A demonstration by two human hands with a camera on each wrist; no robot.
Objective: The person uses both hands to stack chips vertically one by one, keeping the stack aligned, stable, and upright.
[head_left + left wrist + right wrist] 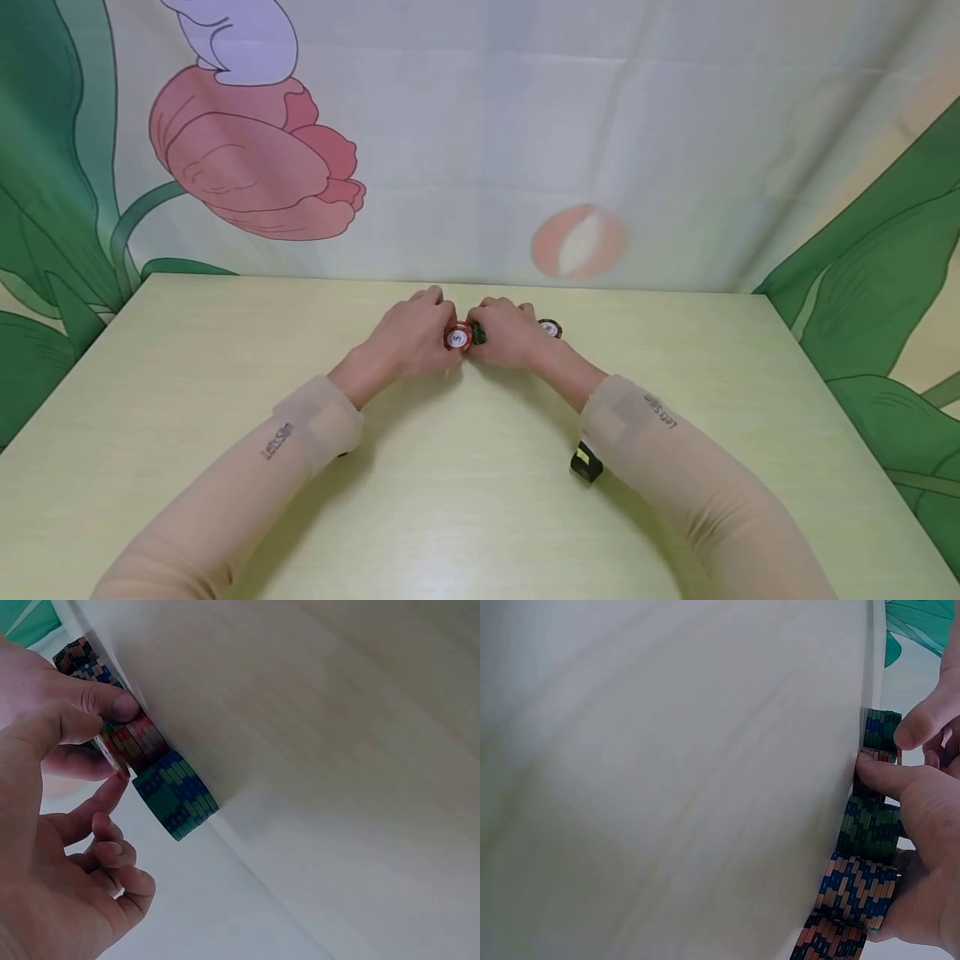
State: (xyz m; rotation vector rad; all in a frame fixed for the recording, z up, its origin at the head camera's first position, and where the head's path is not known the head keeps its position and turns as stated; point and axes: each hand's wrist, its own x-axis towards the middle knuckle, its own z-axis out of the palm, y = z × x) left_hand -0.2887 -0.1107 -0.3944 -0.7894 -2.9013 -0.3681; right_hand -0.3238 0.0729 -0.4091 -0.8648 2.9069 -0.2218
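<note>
A row of poker chip stacks stands near the table's far edge. My left hand (420,333) pinches the top of the red stack (146,742) between thumb and forefinger, its other fingers loosely bent. From the other side my right hand (506,331) grips that same stack lower down, thumb (889,774) across its side. A red chip face marked 5 (457,336) shows between the hands. Beside the red stack stand a blue-green stack (178,796) and a dark green stack (868,829). Farther along are a blue-and-tan stack (856,891) and a black-and-pink stack (830,943).
A small black box-like thing with a yellow mark (587,461) lies partly under the right sleeve. A dark bit (342,454) peeks out beside the left sleeve. Behind the pale table (465,492) hangs a printed cloth (450,150).
</note>
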